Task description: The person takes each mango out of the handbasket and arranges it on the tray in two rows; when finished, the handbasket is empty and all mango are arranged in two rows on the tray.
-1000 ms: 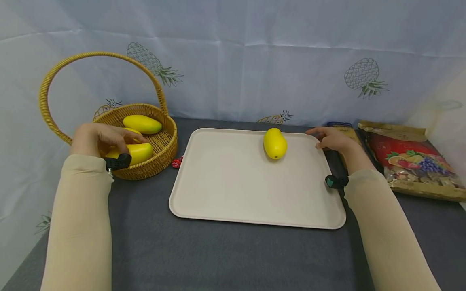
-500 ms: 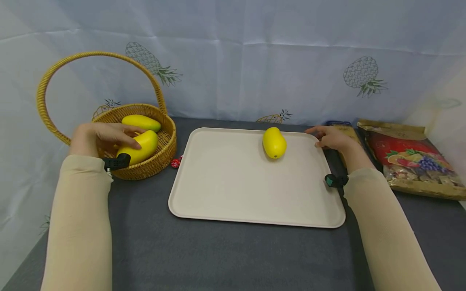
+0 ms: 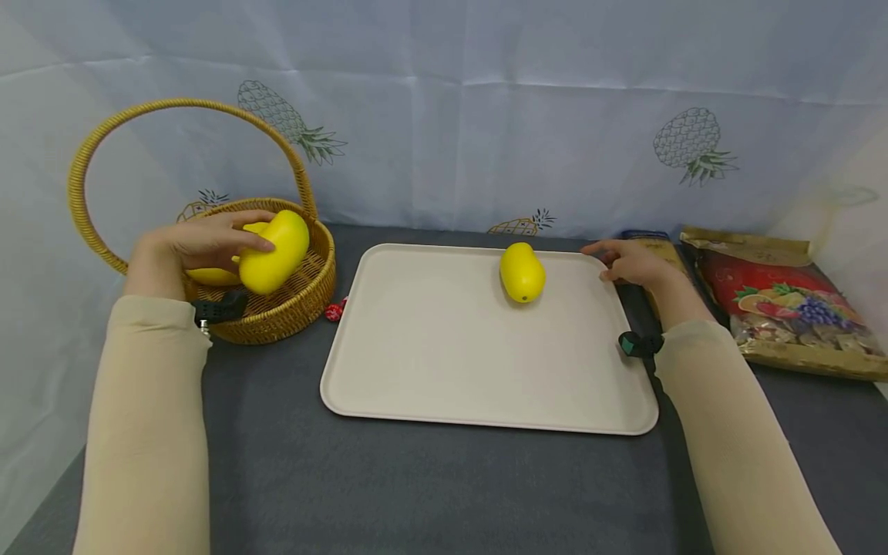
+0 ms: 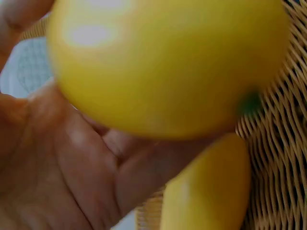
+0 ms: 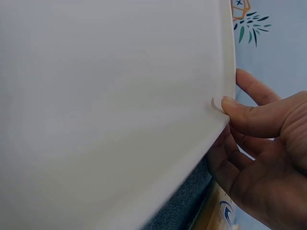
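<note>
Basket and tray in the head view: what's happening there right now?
A person's left hand holds a yellow fruit in or just above the wicker basket, where more yellow fruit lies. Their right hand pinches the far right corner of the pale tray. A single yellow piece rests near the tray's far edge.

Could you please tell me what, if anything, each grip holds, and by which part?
The left grip holds a yellow fruit by its left side; the right grip pinches the pale tray by its far right corner.
</note>
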{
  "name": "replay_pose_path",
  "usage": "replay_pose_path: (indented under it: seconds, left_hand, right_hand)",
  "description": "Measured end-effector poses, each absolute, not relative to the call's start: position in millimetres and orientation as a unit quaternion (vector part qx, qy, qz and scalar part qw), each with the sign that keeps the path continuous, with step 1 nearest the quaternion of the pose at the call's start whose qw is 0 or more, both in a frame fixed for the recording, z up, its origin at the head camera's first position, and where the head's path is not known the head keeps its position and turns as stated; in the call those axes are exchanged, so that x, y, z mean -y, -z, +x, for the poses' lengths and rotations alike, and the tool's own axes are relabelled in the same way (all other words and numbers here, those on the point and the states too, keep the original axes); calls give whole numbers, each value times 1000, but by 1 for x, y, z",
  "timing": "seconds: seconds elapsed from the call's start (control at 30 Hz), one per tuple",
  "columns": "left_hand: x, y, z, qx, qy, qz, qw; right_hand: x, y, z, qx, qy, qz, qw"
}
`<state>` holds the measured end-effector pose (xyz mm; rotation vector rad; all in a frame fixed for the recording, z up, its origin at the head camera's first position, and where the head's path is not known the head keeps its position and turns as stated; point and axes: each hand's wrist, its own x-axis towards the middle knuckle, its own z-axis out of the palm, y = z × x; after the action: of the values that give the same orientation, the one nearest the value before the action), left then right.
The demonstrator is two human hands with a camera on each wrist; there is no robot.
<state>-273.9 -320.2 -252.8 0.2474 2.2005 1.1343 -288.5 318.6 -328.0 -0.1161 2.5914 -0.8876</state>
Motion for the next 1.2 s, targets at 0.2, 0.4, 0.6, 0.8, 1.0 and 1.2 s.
replay_pose_path:
  seconds: [0.2,0.4,0.6,0.8,1.0,1.2]
  left_hand:
    - [296,237,-272,-828,-468,125,282]
    - [260,221,-269,-812,-501,152,260]
    - [221,217,-267,-781,-536,184,263]
    - [185,220,-268,-769,-543,200,272]
    - [154,233,-271,-753,-561,192,284]
    - [130,250,-270,-742,-590,160,274]
  right_hand:
    - [-321,328,-290,-927,312,-45,204]
    - [-323,329,-291,-928,307,-43,207]
    - [-322,330,-291,-927,313,-41,203]
    - [-322,330,-292,-925,315,-43,206]
    - [-320,328,-290,-925,317,-39,207]
    - [-321,329,-291,-925,317,-40,204]
